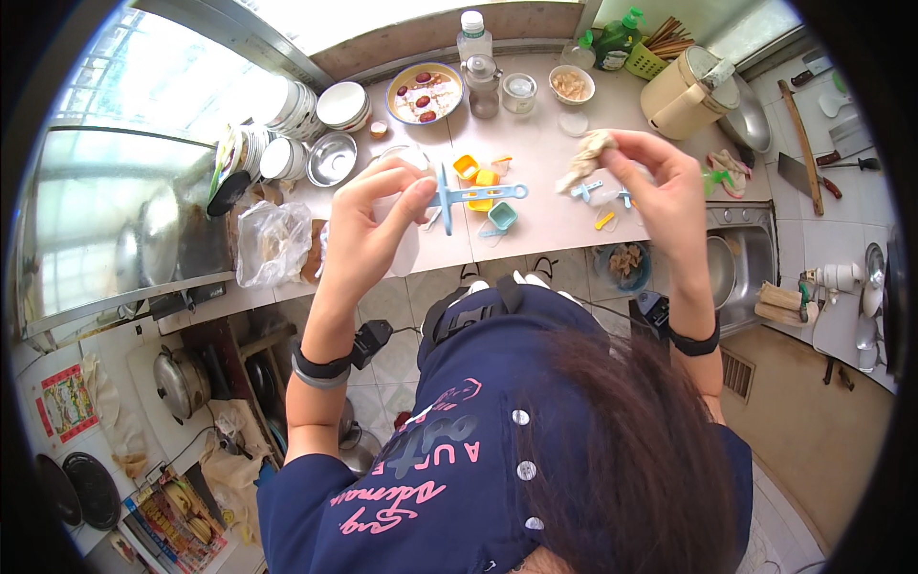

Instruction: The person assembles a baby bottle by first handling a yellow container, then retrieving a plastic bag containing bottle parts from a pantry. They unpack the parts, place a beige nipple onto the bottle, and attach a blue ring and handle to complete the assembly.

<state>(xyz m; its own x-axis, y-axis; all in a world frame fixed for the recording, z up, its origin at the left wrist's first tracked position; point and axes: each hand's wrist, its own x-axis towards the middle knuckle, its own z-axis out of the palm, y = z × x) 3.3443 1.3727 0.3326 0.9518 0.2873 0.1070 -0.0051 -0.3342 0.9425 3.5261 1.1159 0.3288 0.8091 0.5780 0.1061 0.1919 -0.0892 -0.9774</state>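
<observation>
My left hand (378,220) pinches a light-blue plastic ice-pop stick (488,192) by its crosspiece end, its flat handle with holes pointing right. Raised over the right part of the counter, my right hand (660,182) grips a crumpled whitish cloth (585,161) between thumb and fingers. Beneath and between my hands lie yellow plastic mould cups (466,166) and a teal mould cup (501,216). More light-blue sticks (586,192) and a small yellow stick (604,221) are below my right hand, partly hidden by it.
A bowl with red dates (442,90), a glass jar (517,93) and a small filled bowl (571,84) stand behind. Stacked bowls (344,105) and a plastic bag (273,244) are left. At right are a beige pot (674,96) and the sink (760,251).
</observation>
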